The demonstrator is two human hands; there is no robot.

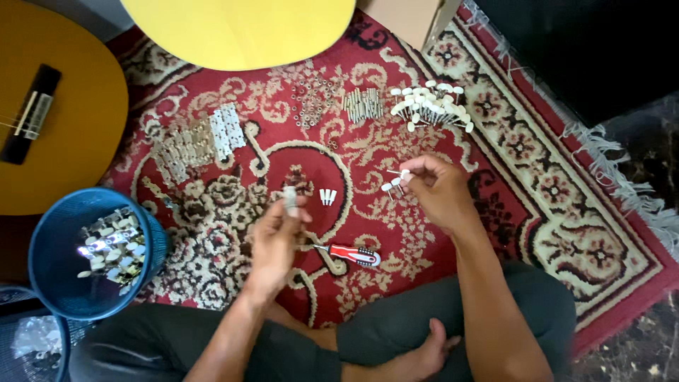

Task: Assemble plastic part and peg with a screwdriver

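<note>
Pegs (395,180) with white knobs sit pinched in the right hand (440,192), whose fingers are closed on their thin shafts above the middle of the rug (537,191). A small pale metal part (290,199) stands upright between the thumb and fingers of the left hand (274,240), which is closed round its lower end. The two hands are near each other but apart.

Between them, on the rug, lie a few white rollers (327,196), just beside the left hand's part. A screwdriver (351,254) with a red handle lies below, near the left wrist.

Farther up the rug the parts are sorted in heaps: a pile of white-knobbed pegs (431,105) above the right hand, a cluster of short metal posts (363,104) beside it, small rings (312,99) next, and rows of metal plates (198,143) at the left.

A blue bin (53,255) at the left edge holds assembled metal and white pieces. Beyond it lies a guitar (64,120), and a yellow guitar body (240,28) overhangs the rug's top. The person sits cross-legged in dark trousers (396,325).
</note>
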